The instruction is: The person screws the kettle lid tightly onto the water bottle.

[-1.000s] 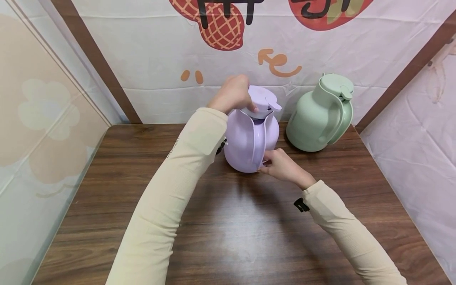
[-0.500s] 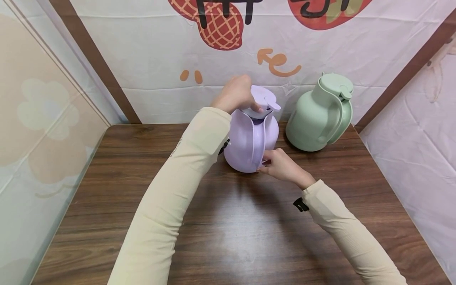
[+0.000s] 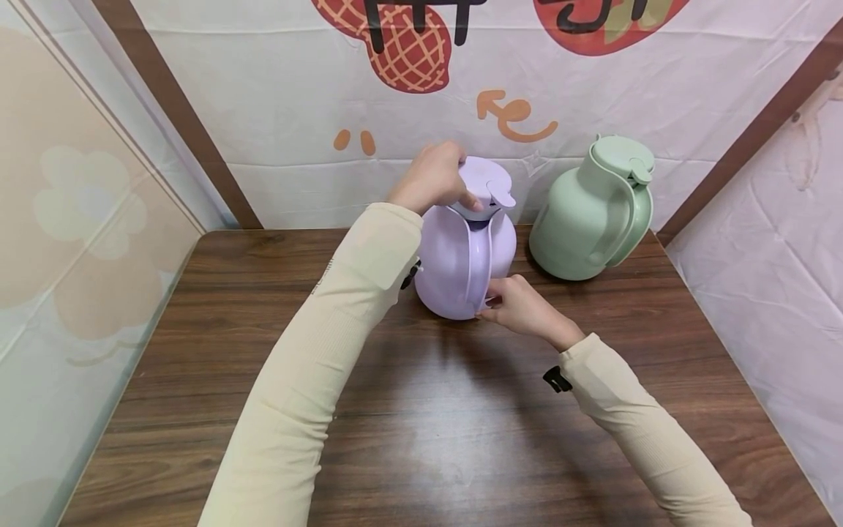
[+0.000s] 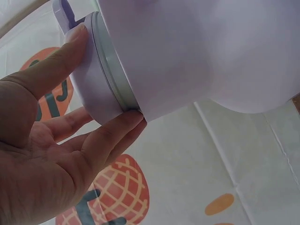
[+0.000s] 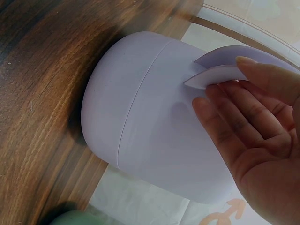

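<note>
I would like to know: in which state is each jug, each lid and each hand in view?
Purple jug: upright on the table.
Purple lid: on its jug, grey band showing below; cannot tell if tight.
Green jug: upright on the table.
Green lid: on its jug.
Left hand: holding the purple lid.
Right hand: holding the purple handle.

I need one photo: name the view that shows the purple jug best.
Head: the purple jug shows from lid to base, though partly covered. Left wrist: only lid and upper body. Right wrist: only lower body and part of the handle.
</note>
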Demonstrator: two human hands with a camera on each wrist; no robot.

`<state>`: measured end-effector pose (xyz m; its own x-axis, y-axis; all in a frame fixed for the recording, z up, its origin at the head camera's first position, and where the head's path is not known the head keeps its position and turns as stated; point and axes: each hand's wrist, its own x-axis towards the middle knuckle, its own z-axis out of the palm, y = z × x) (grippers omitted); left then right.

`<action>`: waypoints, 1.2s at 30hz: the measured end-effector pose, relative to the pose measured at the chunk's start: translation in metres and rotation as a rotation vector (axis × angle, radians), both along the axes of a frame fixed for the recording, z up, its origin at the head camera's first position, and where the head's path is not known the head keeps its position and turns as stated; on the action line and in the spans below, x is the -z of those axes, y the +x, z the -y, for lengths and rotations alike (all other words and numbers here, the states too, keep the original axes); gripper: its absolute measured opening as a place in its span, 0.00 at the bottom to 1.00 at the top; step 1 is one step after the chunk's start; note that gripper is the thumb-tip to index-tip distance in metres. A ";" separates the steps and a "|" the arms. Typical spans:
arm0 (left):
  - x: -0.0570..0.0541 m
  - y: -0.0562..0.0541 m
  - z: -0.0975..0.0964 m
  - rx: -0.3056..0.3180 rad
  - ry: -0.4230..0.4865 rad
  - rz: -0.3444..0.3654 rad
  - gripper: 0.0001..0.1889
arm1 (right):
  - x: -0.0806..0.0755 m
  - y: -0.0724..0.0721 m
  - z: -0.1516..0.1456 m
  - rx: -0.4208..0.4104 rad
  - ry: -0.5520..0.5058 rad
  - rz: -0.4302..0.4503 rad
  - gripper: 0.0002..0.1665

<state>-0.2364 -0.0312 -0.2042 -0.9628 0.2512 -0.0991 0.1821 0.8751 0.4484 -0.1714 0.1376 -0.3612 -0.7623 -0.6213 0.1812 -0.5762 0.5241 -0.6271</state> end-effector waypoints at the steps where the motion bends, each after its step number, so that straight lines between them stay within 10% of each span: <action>1: 0.000 0.000 0.000 -0.004 0.002 0.005 0.32 | 0.000 0.000 0.000 -0.001 0.001 -0.002 0.08; 36: -0.001 0.003 -0.002 -0.014 -0.027 0.066 0.36 | 0.001 0.001 0.000 -0.008 -0.005 -0.003 0.08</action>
